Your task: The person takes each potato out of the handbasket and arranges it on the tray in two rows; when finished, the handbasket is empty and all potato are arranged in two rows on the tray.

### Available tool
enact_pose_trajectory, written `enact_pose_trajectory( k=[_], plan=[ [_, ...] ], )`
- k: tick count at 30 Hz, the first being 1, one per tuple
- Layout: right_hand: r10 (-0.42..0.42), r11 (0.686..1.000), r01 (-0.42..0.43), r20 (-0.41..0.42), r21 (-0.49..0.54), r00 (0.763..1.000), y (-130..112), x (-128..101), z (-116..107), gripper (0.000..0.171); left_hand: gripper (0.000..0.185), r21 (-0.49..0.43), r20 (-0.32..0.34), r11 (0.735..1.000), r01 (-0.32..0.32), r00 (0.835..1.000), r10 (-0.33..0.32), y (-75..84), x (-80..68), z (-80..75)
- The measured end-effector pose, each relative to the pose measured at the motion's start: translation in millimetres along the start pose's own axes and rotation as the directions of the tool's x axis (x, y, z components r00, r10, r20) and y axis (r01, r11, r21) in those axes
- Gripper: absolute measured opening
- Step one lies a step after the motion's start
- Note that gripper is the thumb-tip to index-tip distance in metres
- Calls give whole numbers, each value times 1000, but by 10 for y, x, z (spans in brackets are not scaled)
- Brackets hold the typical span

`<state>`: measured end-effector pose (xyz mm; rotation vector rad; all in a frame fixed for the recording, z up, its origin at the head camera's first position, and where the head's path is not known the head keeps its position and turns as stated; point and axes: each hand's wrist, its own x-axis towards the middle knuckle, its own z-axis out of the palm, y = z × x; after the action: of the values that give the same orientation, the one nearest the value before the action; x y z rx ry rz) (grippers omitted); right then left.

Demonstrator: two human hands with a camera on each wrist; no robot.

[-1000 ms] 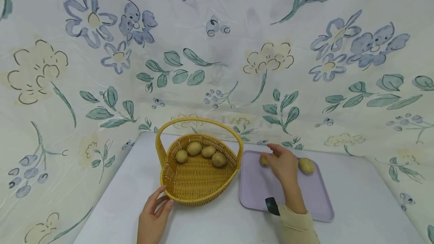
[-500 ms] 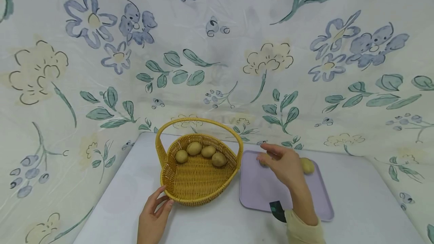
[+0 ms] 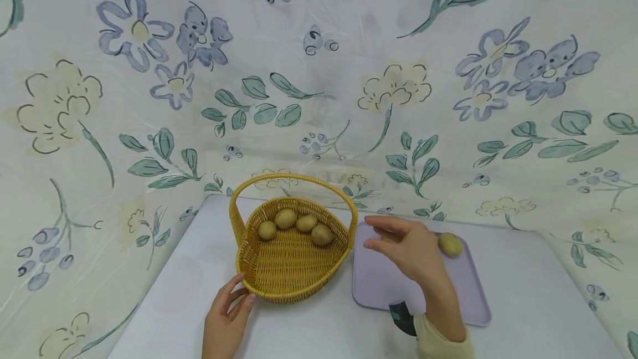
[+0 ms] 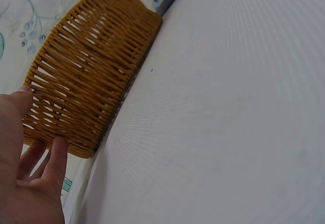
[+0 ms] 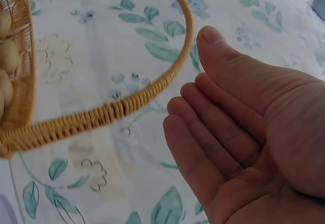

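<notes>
On the white desk [image 3: 309,326] we rest our left hand [image 3: 225,320] against the near rim of the wicker basket [image 3: 291,270], fingers straight and loosely spread, their tips touching the woven wall without curling round it; the left wrist view shows the same contact low on the basket's side. Our right hand [image 3: 406,245] hovers above the far left part of the lilac tray [image 3: 468,298], close beside the basket's handle [image 3: 294,179]. Its fingers are stretched out and relaxed, and the right wrist view shows a bare palm holding nothing.

Open desk lies in front of the basket and tray toward us, and more to the right of the tray. The flowered cloth [image 3: 319,71] closes the space at the back and on both sides, meeting the desk just behind the basket. Basket and tray sit just beside each other, a narrow strip of desk between them.

Four potatoes [image 3: 294,225] lie together at the far end of the basket. One potato [image 3: 450,244] rests on the tray near its far edge, to the right of our right hand and apart from it.
</notes>
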<state>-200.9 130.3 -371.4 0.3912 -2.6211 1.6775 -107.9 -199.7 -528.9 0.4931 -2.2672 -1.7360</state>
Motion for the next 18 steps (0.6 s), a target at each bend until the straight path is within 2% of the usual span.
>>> enact_pose_trajectory(
  k=[4,7,14,18],
  plan=[
    [-77,996,76,23,48,997,-51,18,163,44,53,4,2,1000,-7,1000,7,-7,-1,-12],
    [-100,991,97,36,91,994,-99,44,304,43,52,19,3,1000,1,1000,-1,-12,-2,-16],
    [-87,993,87,-2,83,996,-153,168,633,41,53,-2,15,1000,-29,999,29,-23,2,-13],
    [-60,997,60,1,57,998,-149,244,798,39,51,36,9,998,-46,999,46,-23,3,-15]
  ],
)
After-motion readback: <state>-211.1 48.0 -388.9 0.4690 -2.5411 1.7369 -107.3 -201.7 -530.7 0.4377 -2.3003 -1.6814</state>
